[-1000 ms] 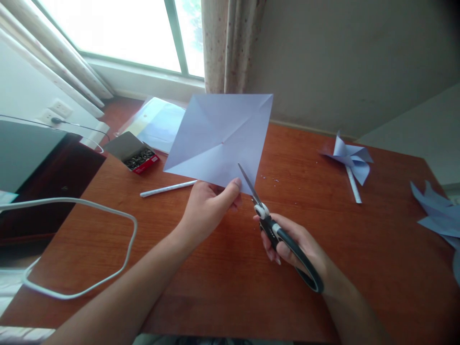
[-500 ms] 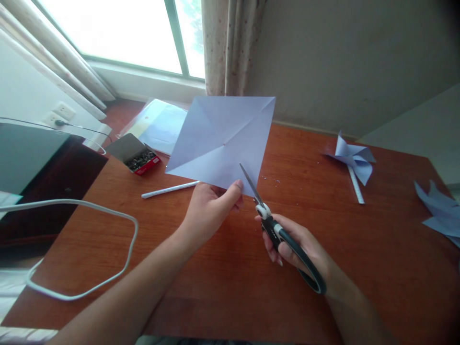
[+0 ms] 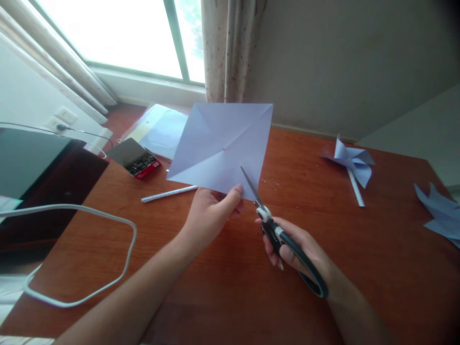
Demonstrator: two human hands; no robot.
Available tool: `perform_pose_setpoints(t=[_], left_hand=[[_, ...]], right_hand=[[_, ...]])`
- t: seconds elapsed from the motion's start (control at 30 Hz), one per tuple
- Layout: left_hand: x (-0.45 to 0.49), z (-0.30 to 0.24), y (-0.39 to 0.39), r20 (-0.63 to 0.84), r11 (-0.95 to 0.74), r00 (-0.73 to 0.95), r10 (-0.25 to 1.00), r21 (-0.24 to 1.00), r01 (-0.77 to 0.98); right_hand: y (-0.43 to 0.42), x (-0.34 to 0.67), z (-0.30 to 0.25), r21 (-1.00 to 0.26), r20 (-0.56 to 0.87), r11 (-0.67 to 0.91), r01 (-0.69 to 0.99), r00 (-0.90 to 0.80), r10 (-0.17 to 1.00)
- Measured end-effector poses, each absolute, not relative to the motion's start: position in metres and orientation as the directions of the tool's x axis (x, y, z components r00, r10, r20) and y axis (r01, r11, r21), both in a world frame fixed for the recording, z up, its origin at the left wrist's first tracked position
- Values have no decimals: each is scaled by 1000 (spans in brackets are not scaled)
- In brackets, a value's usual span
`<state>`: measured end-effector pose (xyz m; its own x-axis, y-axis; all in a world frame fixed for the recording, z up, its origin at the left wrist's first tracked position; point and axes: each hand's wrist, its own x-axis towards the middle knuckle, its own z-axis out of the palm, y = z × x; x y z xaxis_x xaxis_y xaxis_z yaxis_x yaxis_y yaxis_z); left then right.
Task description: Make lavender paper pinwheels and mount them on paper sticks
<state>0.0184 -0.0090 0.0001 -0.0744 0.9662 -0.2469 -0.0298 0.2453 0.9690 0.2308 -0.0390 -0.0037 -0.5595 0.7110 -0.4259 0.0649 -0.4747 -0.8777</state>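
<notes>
- A thin, white paper stick (image 3: 168,193) is lying on the reddish-brown wooden table (image 3: 215,292).
- The left hand (image 3: 212,213) is pinching a pale, creased, square paper sheet (image 3: 230,124) above the table.
- The right hand (image 3: 305,242) is gripping black-handled metal scissors (image 3: 266,214) — one blade overlying the sheet's near corner.
- A pale paper pinwheel (image 3: 350,158) is resting farther right.

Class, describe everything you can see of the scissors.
The scissors have dark handles, pale parts near the pivot and a slim, metallic-looking blade in view. The right hand grips the handles above the table. That blade slants over the paper sheet near its near right corner, tip towards the sheet's middle. The other blade is hidden, so how far they are open cannot be told.
</notes>
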Motion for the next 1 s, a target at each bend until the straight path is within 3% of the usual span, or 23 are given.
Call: perform_pose_setpoints(t=[1.0], left_hand=[[17, -3, -9, -270, 270, -77, 960, 963, -7]], right_hand=[[-38, 228, -4, -880, -421, -469, 68, -568, 707]])
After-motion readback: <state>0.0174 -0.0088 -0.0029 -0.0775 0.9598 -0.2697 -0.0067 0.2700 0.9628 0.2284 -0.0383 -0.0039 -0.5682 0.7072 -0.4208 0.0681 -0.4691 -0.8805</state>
